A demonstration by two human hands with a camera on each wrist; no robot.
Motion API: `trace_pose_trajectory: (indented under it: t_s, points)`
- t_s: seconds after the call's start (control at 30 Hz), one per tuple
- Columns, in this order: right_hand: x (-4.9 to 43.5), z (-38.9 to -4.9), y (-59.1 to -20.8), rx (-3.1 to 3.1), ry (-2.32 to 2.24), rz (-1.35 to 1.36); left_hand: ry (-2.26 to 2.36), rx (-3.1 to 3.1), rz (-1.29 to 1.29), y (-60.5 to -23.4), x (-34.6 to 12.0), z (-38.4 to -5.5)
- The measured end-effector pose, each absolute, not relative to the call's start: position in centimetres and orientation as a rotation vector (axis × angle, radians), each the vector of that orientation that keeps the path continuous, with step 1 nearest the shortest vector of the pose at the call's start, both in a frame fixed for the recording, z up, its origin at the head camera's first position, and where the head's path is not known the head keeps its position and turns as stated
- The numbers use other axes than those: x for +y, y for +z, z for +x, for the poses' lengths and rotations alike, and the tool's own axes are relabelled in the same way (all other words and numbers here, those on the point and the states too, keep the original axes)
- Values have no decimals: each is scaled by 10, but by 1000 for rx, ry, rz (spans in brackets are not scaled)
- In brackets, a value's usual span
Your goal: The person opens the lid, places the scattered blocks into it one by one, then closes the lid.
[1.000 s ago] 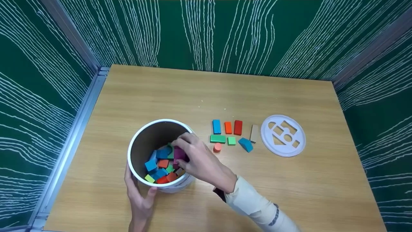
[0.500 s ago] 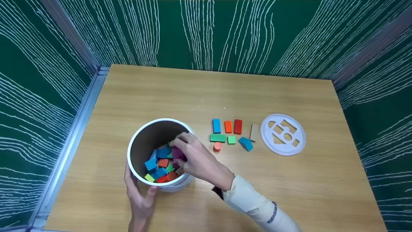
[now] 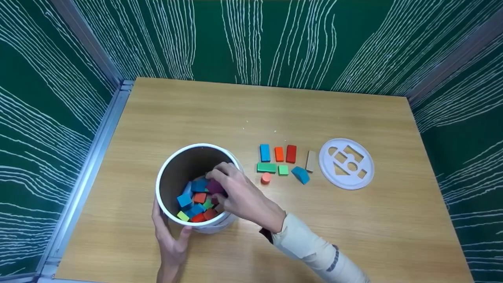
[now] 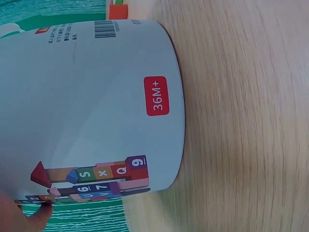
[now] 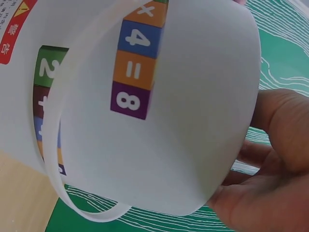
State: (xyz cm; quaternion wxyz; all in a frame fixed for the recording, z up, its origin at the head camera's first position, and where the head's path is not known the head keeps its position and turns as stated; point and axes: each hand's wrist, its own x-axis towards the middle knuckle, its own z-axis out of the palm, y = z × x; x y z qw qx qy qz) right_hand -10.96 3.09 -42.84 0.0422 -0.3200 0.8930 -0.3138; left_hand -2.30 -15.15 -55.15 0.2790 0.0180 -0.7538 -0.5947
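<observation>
Watching the purple block (image 3: 215, 186) inside the tub (image 3: 177, 173): looks like my right hand (image 3: 240, 195) has its fingers pinched on it, so probably the picking step. Left hand (image 3: 169, 244) grips the tub's outside. Next I'd want a careful lift out, toward the loose blocks (image 3: 283, 170) on the tabletop (image 3: 393, 220).
</observation>
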Motion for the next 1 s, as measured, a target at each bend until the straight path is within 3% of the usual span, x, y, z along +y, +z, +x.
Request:
trace_pose_trajectory:
  t_s: [0.33, 0.57, 1.0]
  points:
    - [36, -108, -424, 2714, -1008, -1036, -1604, -2021, 54, -526, -143, -20]
    - [42, -108, -420, 2735, -1022, -1068, -1599, -2036, 76, -550, -150, -23]
    - [57, -108, -419, 2808, -1064, -1080, -1623, -2029, 79, -549, -149, -22]
